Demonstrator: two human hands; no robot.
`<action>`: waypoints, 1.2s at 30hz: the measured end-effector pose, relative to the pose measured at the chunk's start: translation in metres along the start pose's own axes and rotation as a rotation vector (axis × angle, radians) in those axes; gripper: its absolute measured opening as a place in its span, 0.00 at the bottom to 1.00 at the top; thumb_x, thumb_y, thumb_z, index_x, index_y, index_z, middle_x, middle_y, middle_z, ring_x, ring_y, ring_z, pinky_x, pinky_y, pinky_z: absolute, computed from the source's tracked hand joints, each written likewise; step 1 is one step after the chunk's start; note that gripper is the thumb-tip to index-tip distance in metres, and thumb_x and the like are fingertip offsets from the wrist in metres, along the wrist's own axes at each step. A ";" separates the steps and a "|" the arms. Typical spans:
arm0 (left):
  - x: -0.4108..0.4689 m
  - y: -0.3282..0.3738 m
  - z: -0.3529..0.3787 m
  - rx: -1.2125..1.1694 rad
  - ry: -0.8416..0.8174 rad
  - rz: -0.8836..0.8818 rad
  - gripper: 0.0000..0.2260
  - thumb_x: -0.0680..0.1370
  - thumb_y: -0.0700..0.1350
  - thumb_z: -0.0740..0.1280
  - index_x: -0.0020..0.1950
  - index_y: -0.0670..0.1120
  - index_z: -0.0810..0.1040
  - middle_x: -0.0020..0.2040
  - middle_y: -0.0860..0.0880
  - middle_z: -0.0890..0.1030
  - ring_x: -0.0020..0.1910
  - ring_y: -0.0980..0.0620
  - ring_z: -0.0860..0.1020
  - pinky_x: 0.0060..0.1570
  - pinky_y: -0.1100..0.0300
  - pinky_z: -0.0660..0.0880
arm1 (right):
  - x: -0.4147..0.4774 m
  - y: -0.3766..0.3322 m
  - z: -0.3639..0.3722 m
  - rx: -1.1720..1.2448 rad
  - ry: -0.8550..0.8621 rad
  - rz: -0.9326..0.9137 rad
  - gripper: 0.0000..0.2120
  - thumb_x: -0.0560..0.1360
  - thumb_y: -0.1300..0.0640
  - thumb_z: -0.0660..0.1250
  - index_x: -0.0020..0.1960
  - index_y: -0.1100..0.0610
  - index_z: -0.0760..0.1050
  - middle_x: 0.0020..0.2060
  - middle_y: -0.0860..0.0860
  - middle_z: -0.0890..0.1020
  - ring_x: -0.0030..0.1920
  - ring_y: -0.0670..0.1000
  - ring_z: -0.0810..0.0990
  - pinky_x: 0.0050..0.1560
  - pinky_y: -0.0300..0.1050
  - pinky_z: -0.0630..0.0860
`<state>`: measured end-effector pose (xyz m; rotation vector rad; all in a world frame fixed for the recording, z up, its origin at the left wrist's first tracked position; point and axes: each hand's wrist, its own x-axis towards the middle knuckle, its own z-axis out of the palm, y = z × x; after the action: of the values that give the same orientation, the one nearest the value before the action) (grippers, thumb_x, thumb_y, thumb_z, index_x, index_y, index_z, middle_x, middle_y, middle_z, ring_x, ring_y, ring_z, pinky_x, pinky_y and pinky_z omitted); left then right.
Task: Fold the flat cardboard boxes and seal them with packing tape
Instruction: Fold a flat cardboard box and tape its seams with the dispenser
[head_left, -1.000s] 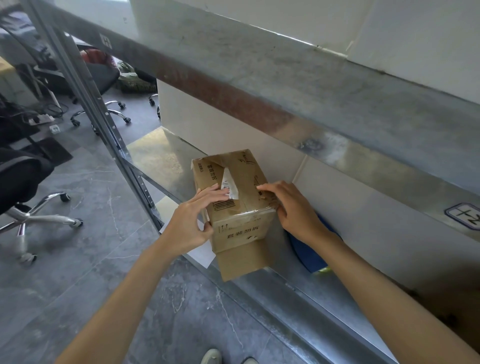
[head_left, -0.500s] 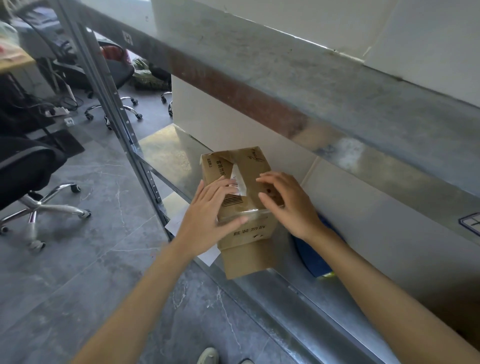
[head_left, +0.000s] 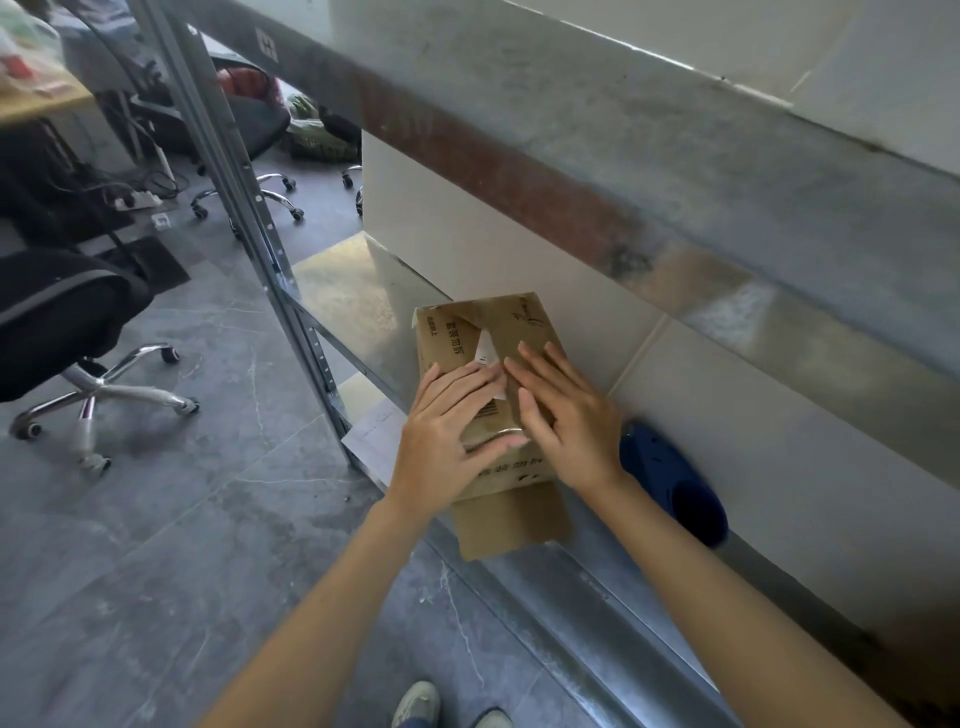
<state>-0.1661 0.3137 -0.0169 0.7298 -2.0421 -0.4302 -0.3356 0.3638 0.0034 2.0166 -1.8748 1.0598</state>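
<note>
A small brown cardboard box (head_left: 467, 332) with printed characters and a torn white label stands on a low metal shelf (head_left: 353, 296). One loose flap (head_left: 511, 525) hangs down over the shelf's front edge. My left hand (head_left: 447, 431) lies flat on the box's top, its fingers straight and its thumb along the near top edge. My right hand (head_left: 566, 410) presses flat on the top beside it, fingers spread. Both hands cover the seam between the top flaps. No tape roll is in view.
A dark blue object (head_left: 675, 483) lies on the shelf right of the box. White paper (head_left: 374, 441) sticks out under the box. An upright shelf post (head_left: 249, 208) stands to the left, an upper shelf beam (head_left: 571, 156) overhead. Office chairs (head_left: 78, 332) stand on the grey floor.
Both hands have slid from the box's sides onto its top and now press flat there, close together. The view has shifted a little closer.
</note>
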 end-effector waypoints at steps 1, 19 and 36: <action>-0.001 -0.001 -0.001 -0.003 -0.004 0.000 0.25 0.73 0.58 0.75 0.64 0.44 0.81 0.67 0.51 0.78 0.71 0.51 0.73 0.75 0.45 0.62 | -0.001 -0.001 0.001 0.020 0.012 0.012 0.20 0.84 0.47 0.53 0.64 0.52 0.80 0.64 0.49 0.79 0.69 0.53 0.75 0.56 0.48 0.80; 0.004 0.001 0.009 -0.101 0.040 -0.089 0.23 0.66 0.47 0.80 0.59 0.42 0.83 0.61 0.50 0.82 0.65 0.49 0.76 0.72 0.38 0.62 | -0.001 0.009 0.007 0.104 0.012 0.051 0.18 0.77 0.46 0.64 0.61 0.53 0.82 0.64 0.49 0.80 0.68 0.52 0.75 0.60 0.47 0.78; 0.068 -0.019 -0.046 -0.052 -0.224 -0.251 0.17 0.76 0.52 0.71 0.63 0.50 0.79 0.63 0.56 0.78 0.64 0.56 0.71 0.62 0.66 0.64 | 0.015 0.002 -0.031 0.275 -0.302 0.302 0.26 0.71 0.40 0.73 0.66 0.46 0.77 0.70 0.39 0.72 0.73 0.41 0.64 0.71 0.43 0.62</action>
<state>-0.1493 0.2545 0.0407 0.9454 -2.1439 -0.7345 -0.3492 0.3699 0.0344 2.1919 -2.3626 1.1987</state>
